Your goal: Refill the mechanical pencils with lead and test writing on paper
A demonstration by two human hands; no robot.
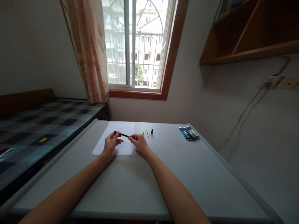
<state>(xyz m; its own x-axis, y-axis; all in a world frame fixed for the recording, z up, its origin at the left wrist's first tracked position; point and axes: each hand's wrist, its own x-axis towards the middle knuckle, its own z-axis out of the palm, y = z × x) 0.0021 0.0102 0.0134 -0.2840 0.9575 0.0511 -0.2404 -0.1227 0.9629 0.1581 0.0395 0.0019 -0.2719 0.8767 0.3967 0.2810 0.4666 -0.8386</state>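
Observation:
Both of my hands grip one slim black pen (124,135) above a white sheet of paper (100,148). My left hand (111,142) pinches its left end between thumb and fingers, the lower fingers curled loosely. On the pen's right end, my right hand (139,142) is closed, covering that tip. Just right of the paper lie small pen parts: a black pen cap (152,131), a thin refill-like rod (147,134) and a few tiny pieces (143,133) too small to name.
A row of several pens (189,133) lies near the right edge of the white table (116,189). A bed (46,124) with a checked cover stands at the left. Behind the table are a window (140,46) and a curtain (90,56); a wooden shelf (252,51) hangs upper right.

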